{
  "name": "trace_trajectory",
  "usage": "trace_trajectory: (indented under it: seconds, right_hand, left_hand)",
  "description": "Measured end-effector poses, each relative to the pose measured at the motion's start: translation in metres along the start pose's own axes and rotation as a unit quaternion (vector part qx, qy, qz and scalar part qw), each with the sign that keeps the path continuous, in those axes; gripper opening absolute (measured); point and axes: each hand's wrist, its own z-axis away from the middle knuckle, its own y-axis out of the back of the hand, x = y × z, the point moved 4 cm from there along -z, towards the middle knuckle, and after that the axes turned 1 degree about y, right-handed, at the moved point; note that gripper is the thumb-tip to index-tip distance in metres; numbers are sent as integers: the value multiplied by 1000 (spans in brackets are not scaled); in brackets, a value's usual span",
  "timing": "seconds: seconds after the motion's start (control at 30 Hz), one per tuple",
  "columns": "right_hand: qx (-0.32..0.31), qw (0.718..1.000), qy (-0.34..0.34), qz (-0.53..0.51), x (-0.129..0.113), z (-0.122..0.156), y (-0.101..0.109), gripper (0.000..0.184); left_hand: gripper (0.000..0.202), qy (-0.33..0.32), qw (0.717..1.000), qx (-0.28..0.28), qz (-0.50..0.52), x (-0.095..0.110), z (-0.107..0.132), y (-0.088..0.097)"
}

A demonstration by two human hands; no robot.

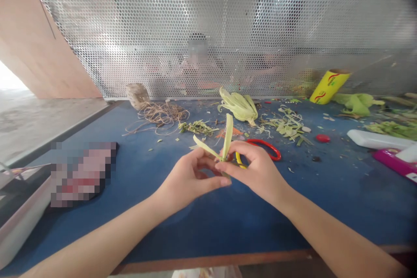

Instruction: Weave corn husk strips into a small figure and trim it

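Observation:
Between my two hands, over the blue table (195,230), two pale green strips of corn husk (228,137) spread upward in a V. My right hand (256,167) pinches their joined base between thumb and fingers. My left hand (192,171) curls closed around the same spot from the other side; its fingertips are partly hidden. Just behind my right hand lie scissors with red and yellow handles (275,152), partly covered by it. Beyond the strips rests a bundle of corn husks (239,105).
A tangle of twine (163,113) lies near a rough stump-like block (137,95). Green scraps (288,126), a yellow tube (330,87), a white-handled object (374,139) and a purple box (395,164) are rightward. A perforated metal screen (228,17) stands behind; a person sits beyond.

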Motion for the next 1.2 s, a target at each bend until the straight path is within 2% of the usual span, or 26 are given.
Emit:
trace_trajectory:
  seconds: [0.13, 0.23, 0.4, 0.57, 0.7, 0.77, 0.9, 1.03, 1.1, 1.2]
  right_hand:
    - [-5, 1000, 15, 23, -3, 1, -3, 6]
    - [-11, 999, 6, 43, 0, 2, -4, 4]
    - [-38, 998, 12, 47, 2, 2, -6, 2]
    - [-43, 995, 41, 83, -1, 2, -5, 5]
    - [-31, 995, 50, 82, -2, 3, -4, 8]
    - [-26, 996, 48, 68, -2, 3, -4, 9]
    - [-32, 999, -7, 5, 7, 1, -2, 4]
    - [-113, 980, -96, -135, 18, -1, -6, 16]
    - [-126, 975, -100, -156, 19, -3, -6, 24]
    - [-100, 984, -85, -120, 19, -4, -3, 18]
  left_hand:
    - [37, -15, 997, 44, -62, 2, 2, 3]
    - [41, -39, 993, 53, -98, 6, 3, 5]
    - [28, -45, 984, 65, -160, 6, 2, 8]
    - [14, -16, 985, 39, -169, 2, 0, 9]
    - [11, -18, 987, 15, -158, 4, 1, 9]
    - [11, -7, 986, 21, -166, 5, 2, 10]
    - [13, 22, 988, 18, -150, 1, 1, 11]
    - [19, 3, 997, -1, -83, 3, -2, 9]
    - [18, -10, 997, 11, -75, 5, -2, 10]
    - [11, -29, 996, 24, -76, 9, -1, 12]
